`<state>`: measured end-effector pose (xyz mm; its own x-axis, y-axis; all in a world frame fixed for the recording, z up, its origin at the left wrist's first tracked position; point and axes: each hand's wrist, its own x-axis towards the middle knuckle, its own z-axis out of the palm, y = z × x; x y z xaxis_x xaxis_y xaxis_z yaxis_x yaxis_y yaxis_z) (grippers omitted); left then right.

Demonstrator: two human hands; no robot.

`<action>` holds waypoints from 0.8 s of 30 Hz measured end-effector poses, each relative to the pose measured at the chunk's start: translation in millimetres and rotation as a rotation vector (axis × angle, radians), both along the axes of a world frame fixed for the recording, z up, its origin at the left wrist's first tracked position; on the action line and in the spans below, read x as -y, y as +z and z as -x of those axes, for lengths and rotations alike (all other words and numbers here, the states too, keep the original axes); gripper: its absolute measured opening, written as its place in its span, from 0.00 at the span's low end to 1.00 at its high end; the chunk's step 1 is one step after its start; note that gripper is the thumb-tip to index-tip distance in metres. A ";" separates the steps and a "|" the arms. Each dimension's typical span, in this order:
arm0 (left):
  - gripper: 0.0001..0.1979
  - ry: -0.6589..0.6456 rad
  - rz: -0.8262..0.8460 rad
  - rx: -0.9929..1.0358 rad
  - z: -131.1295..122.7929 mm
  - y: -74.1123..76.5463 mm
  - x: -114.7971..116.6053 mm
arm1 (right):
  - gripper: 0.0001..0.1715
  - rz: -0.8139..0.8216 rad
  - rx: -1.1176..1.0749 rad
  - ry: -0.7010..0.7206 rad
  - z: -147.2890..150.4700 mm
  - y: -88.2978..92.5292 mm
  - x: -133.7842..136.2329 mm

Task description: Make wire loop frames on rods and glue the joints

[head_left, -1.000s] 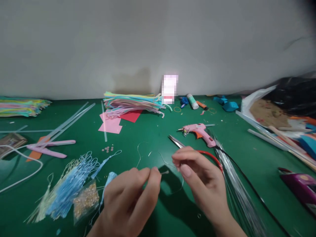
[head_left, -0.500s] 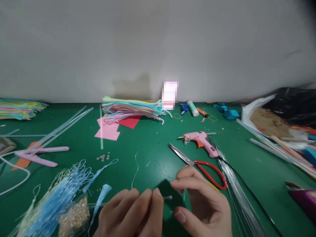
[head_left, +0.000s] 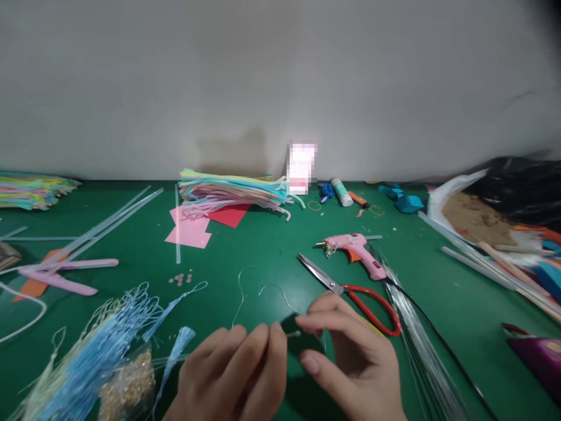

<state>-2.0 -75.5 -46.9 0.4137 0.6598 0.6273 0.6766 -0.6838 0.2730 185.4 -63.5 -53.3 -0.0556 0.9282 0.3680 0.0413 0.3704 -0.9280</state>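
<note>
- White at the tip: pinching a thin piece (head_left: 294, 334) in left hand (head_left: 232, 371).
- Now wider spread in grip of right hand (head_left: 362, 356), probably leaving hold to left.

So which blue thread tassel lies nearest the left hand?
The light-blue thread tassel whose flared fringe points up beside the left hand; the looped blue tassel and heaped blue tassels lie farther off.

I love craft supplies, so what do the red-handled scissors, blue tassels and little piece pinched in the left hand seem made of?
Scissors: shiny grey metal blades, judging by their gleam; smooth red handles, probably plastic.
Blue tassels: silky thread, apparently, from the fine strands and loops.
Little piece in the left hand: pale at its tip, but too small to tell metal from plastic.
</note>
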 end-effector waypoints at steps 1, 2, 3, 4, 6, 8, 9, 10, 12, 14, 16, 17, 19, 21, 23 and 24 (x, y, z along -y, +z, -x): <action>0.13 0.027 -0.123 -0.096 0.5 -1.3 -5.0 | 0.16 0.021 0.009 -0.003 0.1 -2.6 -0.7; 0.12 0.036 -0.207 -0.167 0.3 -2.4 -9.2 | 0.15 0.041 0.015 -0.009 0.4 -5.3 -1.6; 0.12 0.042 -0.250 -0.214 -0.4 -3.4 -12.5 | 0.14 0.058 0.017 -0.017 0.8 -7.9 -2.6; 0.12 0.050 -0.267 -0.234 -1.4 -4.4 -14.7 | 0.13 0.076 0.015 -0.026 1.4 -10.3 -3.5; 0.12 0.060 -0.250 -0.260 -3.7 -6.5 -16.8 | 0.12 0.110 0.004 -0.044 2.9 -13.9 -5.4; 0.11 0.097 -0.221 -0.287 -5.2 -9.0 -16.7 | 0.12 0.153 -0.023 -0.043 5.2 -15.9 -6.8; 0.11 0.120 -0.206 -0.295 -5.5 -10.3 -16.4 | 0.13 0.188 -0.047 -0.029 6.7 -16.4 -7.2; 0.11 0.136 -0.193 -0.293 -5.7 -11.3 -16.1 | 0.13 0.233 -0.084 -0.010 8.5 -16.8 -7.4; 0.10 0.138 -0.168 -0.255 -6.1 -12.3 -15.8 | 0.10 0.337 -0.187 0.043 12.8 -17.5 -7.4; 0.10 0.112 -0.145 -0.196 -6.9 -11.8 -15.8 | 0.07 0.422 -0.304 0.076 17.6 -18.8 -6.9; 0.10 0.095 -0.130 -0.156 -8.2 -10.5 -15.9 | 0.04 0.463 -0.393 0.078 21.6 -20.4 -6.6; 0.10 0.090 -0.133 -0.154 -8.8 -9.8 -15.9 | 0.03 0.473 -0.421 0.072 23.1 -21.2 -6.5; 0.10 0.091 -0.160 -0.191 -9.6 -8.8 -15.6 | 0.03 0.483 -0.457 0.060 25.1 -22.4 -6.4; 0.10 0.101 -0.203 -0.252 -9.8 -8.6 -15.2 | 0.03 0.491 -0.477 0.042 26.8 -23.4 -5.9; 0.11 0.119 -0.237 -0.308 -9.9 -9.1 -14.9 | 0.03 0.509 -0.504 0.021 29.3 -24.6 -4.5; 0.11 0.127 -0.251 -0.324 -10.0 -9.6 -14.9 | 0.04 0.525 -0.526 0.011 30.9 -25.4 -3.6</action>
